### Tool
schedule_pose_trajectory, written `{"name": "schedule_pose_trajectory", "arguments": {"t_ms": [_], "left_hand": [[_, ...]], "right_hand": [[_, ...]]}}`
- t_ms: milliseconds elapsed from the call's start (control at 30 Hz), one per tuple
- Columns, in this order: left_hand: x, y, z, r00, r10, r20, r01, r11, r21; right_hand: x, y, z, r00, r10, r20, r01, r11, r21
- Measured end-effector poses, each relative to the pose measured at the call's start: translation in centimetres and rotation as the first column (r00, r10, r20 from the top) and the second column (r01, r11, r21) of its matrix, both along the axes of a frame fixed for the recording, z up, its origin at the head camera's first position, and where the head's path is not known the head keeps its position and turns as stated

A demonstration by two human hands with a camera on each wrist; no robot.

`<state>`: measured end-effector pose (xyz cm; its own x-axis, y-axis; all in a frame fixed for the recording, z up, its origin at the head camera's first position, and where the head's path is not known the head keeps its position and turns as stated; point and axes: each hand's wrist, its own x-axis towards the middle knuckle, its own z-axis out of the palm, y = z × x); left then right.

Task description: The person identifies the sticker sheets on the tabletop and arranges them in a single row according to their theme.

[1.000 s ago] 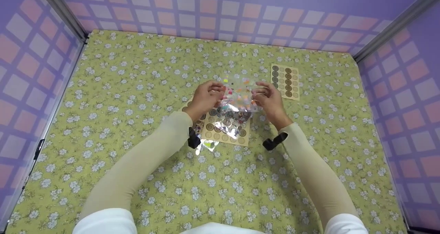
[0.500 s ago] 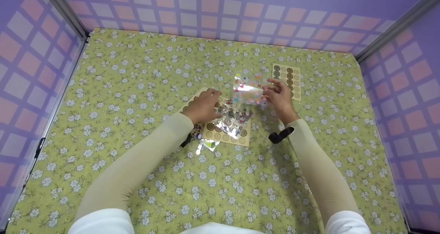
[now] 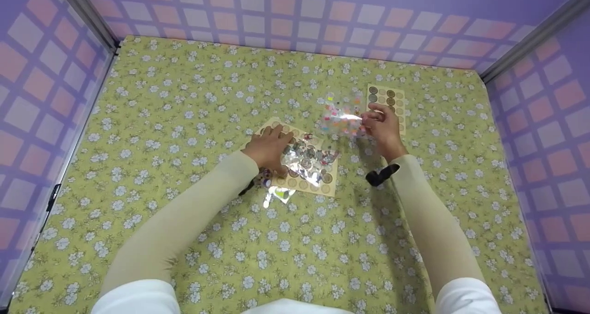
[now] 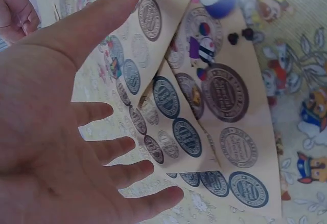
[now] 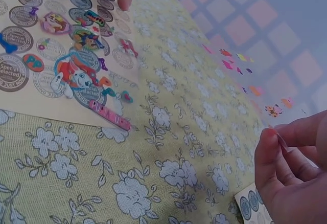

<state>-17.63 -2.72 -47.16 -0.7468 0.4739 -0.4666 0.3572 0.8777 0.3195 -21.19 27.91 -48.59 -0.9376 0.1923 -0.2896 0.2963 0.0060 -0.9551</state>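
My right hand (image 3: 382, 127) pinches the edge of a clear sticker sheet (image 3: 340, 113) dotted with small colourful shapes, held above the cloth. In the right wrist view, thumb and finger meet on its edge. My left hand (image 3: 269, 149) lies with spread fingers over a pile of cream sheets of round stickers (image 3: 304, 186); whether it presses on them I cannot tell. The left wrist view shows that hand (image 4: 76, 142) flat, holding nothing, beside overlapping sheets. A transparent sheet of cartoon dog stickers (image 5: 76, 73) covers part of the pile.
Another cream sheet of round stickers (image 3: 392, 92) lies at the right, partly behind my right hand. A shiny clear sheet corner (image 3: 282, 194) pokes out under the pile. Purple checked walls (image 3: 295, 19) enclose the flowered cloth (image 3: 184, 83) on three sides.
My left hand has let go of the clear sticker sheet and moved down onto the pile, fingers spreading. My right hand has carried that sheet to the right.
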Motion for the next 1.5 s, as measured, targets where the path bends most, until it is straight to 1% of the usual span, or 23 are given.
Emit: {"name": "schedule_pose_trajectory", "arguments": {"t_ms": [100,267,467,567,767,933,1000,1100,1200,1367,1433,1500], "left_hand": [[0.1,-0.1,-0.3,1.0,-0.007,-0.002,0.007,1.0,-0.015],[0.1,0.1,-0.5,1.0,-0.003,0.01,0.003,1.0,-0.009],[0.2,0.2,-0.4,1.0,-0.012,0.022,0.012,1.0,-0.012],[0.2,0.2,-0.4,1.0,-0.024,0.019,0.024,0.999,-0.033],[0.3,0.4,-0.5,0.998,-0.055,0.014,0.056,0.995,-0.077],[0.4,0.4,-0.2,0.996,-0.084,0.006,0.084,0.992,-0.098],[0.5,0.3,-0.1,0.997,-0.077,0.008,0.078,0.992,-0.096],[0.5,0.2,0.1,0.998,-0.063,0.011,0.064,0.994,-0.086],[0.5,0.3,0.1,0.998,-0.055,0.009,0.056,0.995,-0.078],[0.3,0.6,-0.2,0.998,-0.06,0.012,0.06,0.996,-0.072],[0.2,0.5,-0.3,0.998,-0.062,0.015,0.063,0.995,-0.075],[0.2,0.3,-0.3,0.998,-0.061,0.021,0.063,0.995,-0.074]], "right_hand": [[-0.1,0.2,-0.3,1.0,0.009,0.002,-0.009,1.0,-0.006],[0.0,0.6,-0.7,1.0,0.02,0.02,-0.02,1.0,-0.001],[0.6,1.4,-1.1,0.999,0.031,0.026,-0.031,0.999,0.008],[1.4,2.0,-0.9,0.998,0.042,0.042,-0.042,0.999,-0.001],[3.4,3.6,-0.2,0.992,0.067,0.108,-0.071,0.997,0.035],[5.1,5.2,-0.3,0.993,0.063,0.102,-0.063,0.998,0.005],[5.7,5.8,-0.4,0.992,0.068,0.108,-0.07,0.997,0.015],[6.5,6.8,-0.7,0.986,0.075,0.15,-0.081,0.996,0.035],[7.2,8.2,-1.6,0.979,0.102,0.178,-0.116,0.99,0.075],[8.8,9.2,-1.8,0.965,0.161,0.207,-0.198,0.965,0.172],[9.2,9.0,-1.6,0.964,0.164,0.21,-0.212,0.95,0.231],[9.4,9.0,-2.0,0.965,0.16,0.207,-0.221,0.92,0.322]]}}
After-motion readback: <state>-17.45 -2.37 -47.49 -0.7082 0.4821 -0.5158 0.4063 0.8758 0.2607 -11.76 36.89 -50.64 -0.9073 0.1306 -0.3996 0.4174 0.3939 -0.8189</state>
